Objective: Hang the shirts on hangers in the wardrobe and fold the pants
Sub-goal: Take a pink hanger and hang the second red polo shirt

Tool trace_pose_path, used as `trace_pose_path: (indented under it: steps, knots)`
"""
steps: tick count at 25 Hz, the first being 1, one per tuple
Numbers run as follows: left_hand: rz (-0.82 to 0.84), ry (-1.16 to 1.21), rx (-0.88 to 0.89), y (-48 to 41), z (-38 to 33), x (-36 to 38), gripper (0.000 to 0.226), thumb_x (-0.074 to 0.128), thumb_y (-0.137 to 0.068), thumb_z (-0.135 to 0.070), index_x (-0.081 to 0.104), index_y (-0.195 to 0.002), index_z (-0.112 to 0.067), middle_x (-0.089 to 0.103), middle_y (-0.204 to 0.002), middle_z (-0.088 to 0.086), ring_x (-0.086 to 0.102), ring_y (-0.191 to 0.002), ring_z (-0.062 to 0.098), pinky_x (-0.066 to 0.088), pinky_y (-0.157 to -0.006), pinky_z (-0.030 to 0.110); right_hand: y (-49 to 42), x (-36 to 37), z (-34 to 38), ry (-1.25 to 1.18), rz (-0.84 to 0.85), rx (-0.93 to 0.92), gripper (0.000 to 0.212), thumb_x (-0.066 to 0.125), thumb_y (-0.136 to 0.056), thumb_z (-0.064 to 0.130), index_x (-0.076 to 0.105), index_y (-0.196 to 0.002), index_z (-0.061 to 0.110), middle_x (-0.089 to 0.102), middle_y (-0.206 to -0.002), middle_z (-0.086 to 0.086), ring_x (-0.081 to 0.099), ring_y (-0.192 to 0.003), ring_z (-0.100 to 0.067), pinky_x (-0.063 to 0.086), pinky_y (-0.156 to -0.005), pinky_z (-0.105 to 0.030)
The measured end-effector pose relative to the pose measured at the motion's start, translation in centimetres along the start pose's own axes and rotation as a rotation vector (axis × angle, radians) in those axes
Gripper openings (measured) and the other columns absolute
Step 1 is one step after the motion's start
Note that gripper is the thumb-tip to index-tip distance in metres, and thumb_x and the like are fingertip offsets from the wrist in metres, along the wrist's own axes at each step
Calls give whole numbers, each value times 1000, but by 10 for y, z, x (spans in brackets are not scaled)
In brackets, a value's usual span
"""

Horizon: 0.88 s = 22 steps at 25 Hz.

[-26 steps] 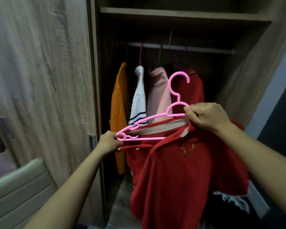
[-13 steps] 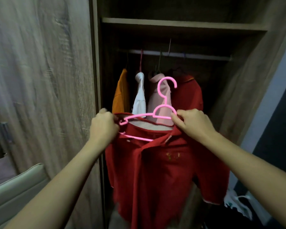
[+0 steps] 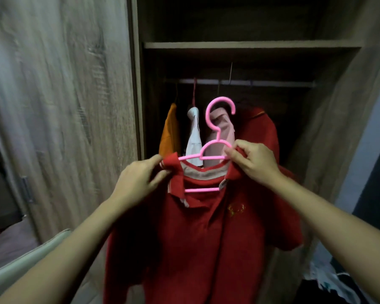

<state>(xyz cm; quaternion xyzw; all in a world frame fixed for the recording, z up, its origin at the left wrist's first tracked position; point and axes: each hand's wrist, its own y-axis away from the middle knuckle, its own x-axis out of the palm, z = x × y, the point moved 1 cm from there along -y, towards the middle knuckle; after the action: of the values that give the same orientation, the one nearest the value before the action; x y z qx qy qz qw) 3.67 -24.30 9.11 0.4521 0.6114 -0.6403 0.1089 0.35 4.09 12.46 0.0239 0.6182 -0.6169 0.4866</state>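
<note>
Red shirt now sitting level on pink hanger, no longer tilted | L hand pinching collar, R hand pinching collar w/ hanger | prob. heading for rail next

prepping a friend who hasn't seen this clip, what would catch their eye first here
The red polo shirt fills the middle of the view, a bright pink hanger threaded through its neck with the hook sticking up. The left hand and right hand pinch its collar at either side, in front of the open wardrobe. Behind, on the rail, hang an orange shirt, a white shirt, a pink shirt and a second red shirt.
</note>
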Motion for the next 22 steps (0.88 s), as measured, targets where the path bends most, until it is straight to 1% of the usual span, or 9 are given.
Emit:
trace_pose_path:
  steps: [3, 6, 8, 12, 14, 16, 18, 19, 22]
  knots:
    - [94, 176, 136, -6, 1, -6, 46, 40, -79, -57, 60, -88, -16, 64, -72, -4, 65, -72, 17, 48, -64, 36, -3, 9, 8, 33, 80, -78, 53, 31, -75, 71, 60, -78, 27, 46, -52, 12, 63, -70, -24, 29, -58, -29]
    - [10, 354, 78, -11, 14, -22, 35, 52, -76, -54, 70, -89, -27, 65, -79, -25, 61, -76, -8, 44, -67, 17, -13, -1, 5, 50, 51, -102, 54, 32, -74, 70, 60, -86, 25, 62, -71, 8, 65, -82, -26, 30, -60, -29]
    - [-61, 369, 29, -10, 25, -28, 25, 58, -76, -52, 72, -86, -33, 62, -78, -40, 56, -75, -21, 42, -66, 7, -17, -9, -2, 68, 4, -80, 55, 35, -74, 71, 58, -90, 24, 69, -84, 3, 65, -87, -26, 35, -61, -32]
    - [-171, 410, 4, -8, 36, -32, 19, 71, -81, -22, 75, -100, -23, 57, -79, -50, 54, -78, -26, 42, -69, 2, -16, -9, -16, -189, 195, 5, 58, 27, -76, 81, 57, -94, 34, 66, -82, 16, 63, -79, -3, 49, -74, -40]
    - [-180, 444, 25, -8, 39, -33, 26, 70, -81, -18, 73, -99, -37, 56, -84, -50, 54, -83, -25, 43, -73, 2, -16, -9, -19, -267, 268, 35, 42, 36, -84, 70, 61, -97, 39, 68, -90, 15, 63, -87, 1, 50, -85, -39]
    - [-165, 478, 49, -7, 43, -37, 22, 70, -81, -23, 74, -100, -33, 56, -87, -49, 54, -86, -24, 44, -78, 3, -14, -9, -16, -352, 287, 8, 21, 51, -88, 41, 62, -105, 35, 68, -99, 15, 60, -92, 9, 47, -88, -22]
    - [-169, 528, 76, -6, 44, -45, 21, 67, -80, -44, 71, -100, -42, 57, -92, -48, 55, -90, -22, 45, -82, 4, -13, -10, -14, -424, 235, -5, 21, 56, -91, 20, 61, -106, 35, 66, -99, 23, 58, -93, 15, 43, -86, -10]
    - [-168, 532, 95, -6, 44, -48, 25, 63, -79, -55, 68, -102, -48, 56, -95, -48, 55, -93, -21, 45, -85, 5, -13, -10, -13, -441, 193, -7, 27, 57, -91, 14, 60, -103, 39, 66, -95, 28, 58, -92, 16, 42, -85, -7]
    - [-156, 426, 138, -6, 49, -51, 56, 56, -78, -65, 62, -118, -27, 48, -103, -53, 51, -103, -21, 41, -92, 5, -17, -8, -7, -463, 118, -12, 32, 60, -90, 14, 59, -101, 44, 68, -94, 29, 60, -94, 13, 43, -86, -9]
